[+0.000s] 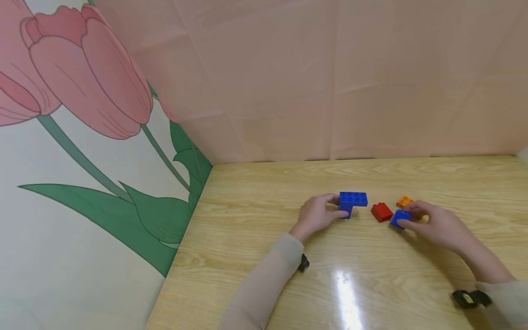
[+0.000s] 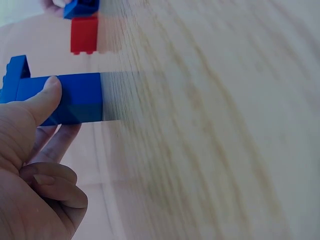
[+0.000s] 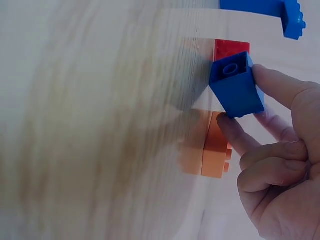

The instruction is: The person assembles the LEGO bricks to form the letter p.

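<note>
My left hand point(image 1: 314, 215) grips the upright column of a blue toy-brick structure point(image 1: 354, 198), thumb on the near side. A long studded brick lies across its top and juts out to the right. The column's base meets the tabletop in the left wrist view. My right hand point(image 1: 441, 227) pinches a small blue brick point(image 3: 237, 87) between thumb and fingers. That brick is tilted, its hollow underside showing. Just left of it lies a red brick point(image 1: 382, 212). An orange brick point(image 3: 216, 150) sits right beside my right fingertips, partly hidden behind the hand in the head view.
All of this is on a wood-grain table point(image 1: 255, 197). A pinkish covering point(image 1: 288, 91) rises along its back edge. At the left stands a panel with a tulip print point(image 1: 95, 82). Dark wrist straps point(image 1: 470, 299) show at both sleeves.
</note>
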### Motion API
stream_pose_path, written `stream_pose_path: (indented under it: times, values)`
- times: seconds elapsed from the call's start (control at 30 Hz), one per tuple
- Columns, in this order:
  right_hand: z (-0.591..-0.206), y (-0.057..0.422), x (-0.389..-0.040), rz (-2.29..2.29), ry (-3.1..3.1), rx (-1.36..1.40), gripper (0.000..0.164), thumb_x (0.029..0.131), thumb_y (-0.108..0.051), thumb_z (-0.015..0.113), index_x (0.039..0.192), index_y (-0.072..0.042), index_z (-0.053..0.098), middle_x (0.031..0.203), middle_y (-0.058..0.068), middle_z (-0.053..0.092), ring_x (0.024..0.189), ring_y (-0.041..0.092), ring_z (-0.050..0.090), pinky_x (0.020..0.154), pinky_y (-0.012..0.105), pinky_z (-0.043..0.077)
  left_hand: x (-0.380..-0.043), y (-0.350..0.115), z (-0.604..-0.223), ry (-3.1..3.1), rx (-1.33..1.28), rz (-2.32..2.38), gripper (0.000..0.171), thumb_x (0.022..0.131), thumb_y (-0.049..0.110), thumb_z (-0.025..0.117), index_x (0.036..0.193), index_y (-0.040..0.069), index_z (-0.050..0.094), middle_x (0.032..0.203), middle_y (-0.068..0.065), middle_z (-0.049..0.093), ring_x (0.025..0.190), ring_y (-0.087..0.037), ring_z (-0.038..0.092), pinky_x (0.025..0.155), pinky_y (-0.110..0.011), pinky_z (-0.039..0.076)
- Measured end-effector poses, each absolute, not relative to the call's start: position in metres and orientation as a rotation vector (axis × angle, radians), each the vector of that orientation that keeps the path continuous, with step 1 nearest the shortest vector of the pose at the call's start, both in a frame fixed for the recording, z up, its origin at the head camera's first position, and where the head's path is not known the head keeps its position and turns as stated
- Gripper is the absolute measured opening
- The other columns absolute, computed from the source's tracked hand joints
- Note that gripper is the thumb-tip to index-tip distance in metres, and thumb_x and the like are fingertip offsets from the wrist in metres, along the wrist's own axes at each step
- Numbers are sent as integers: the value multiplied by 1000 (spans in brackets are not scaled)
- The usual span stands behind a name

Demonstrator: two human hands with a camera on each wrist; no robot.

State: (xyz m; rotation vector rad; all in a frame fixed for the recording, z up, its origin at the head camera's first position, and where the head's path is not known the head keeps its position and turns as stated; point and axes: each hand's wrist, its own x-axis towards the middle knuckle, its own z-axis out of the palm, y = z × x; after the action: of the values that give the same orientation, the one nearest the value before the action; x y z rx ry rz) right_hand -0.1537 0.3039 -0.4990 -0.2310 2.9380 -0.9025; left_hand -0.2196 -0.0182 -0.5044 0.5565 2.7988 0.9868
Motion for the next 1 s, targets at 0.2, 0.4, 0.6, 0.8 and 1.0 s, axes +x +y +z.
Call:
stream_pose_path:
  times: [0.2, 0.4, 0.6, 0.8, 1.0]
  values:
    - [-500, 304, -152, -909, 2948, -231, 41, 100, -45, 69, 120, -10, 69, 106, 11, 71, 76, 22, 56, 56, 32, 40, -220, -18, -507, 2795, 555, 995, 51, 90, 58, 75, 135, 35, 68, 114, 24, 70, 122, -5, 62, 103, -34, 48]
    - [-496, 304, -151, -981, 2999, -255, 32, 100, -40, 71, 115, -13, 72, 109, 14, 72, 86, 27, 60, 61, 27, 45, -221, -19, -508, 2797, 561, 997, 51, 90, 58, 74, 135, 35, 68, 115, 24, 70, 122, -5, 61, 103, -35, 48]
    - [-484, 300, -151, -1088, 3057, -293, 26, 98, -33, 75, 113, -12, 72, 109, 19, 70, 48, 15, 40, 43, 28, 33, -222, -19, -509, 2798, 571, 995, 50, 90, 59, 74, 134, 36, 68, 114, 25, 70, 122, -4, 61, 103, -35, 48]
    - [-470, 291, -154, -1107, 3080, -326, 27, 97, -32, 77, 117, -15, 69, 83, 9, 67, 40, 12, 34, 38, 29, 30, -223, -19, -509, 2794, 569, 1006, 49, 90, 58, 74, 133, 36, 68, 113, 27, 69, 121, -3, 61, 103, -35, 48]
    - [-459, 280, -159, -1112, 3088, -308, 35, 96, -36, 77, 122, -16, 68, 55, -6, 36, 39, 16, 35, 37, 29, 29, -222, -18, -508, 2794, 555, 1002, 50, 90, 59, 74, 134, 36, 68, 113, 27, 69, 121, -3, 60, 103, -35, 48]
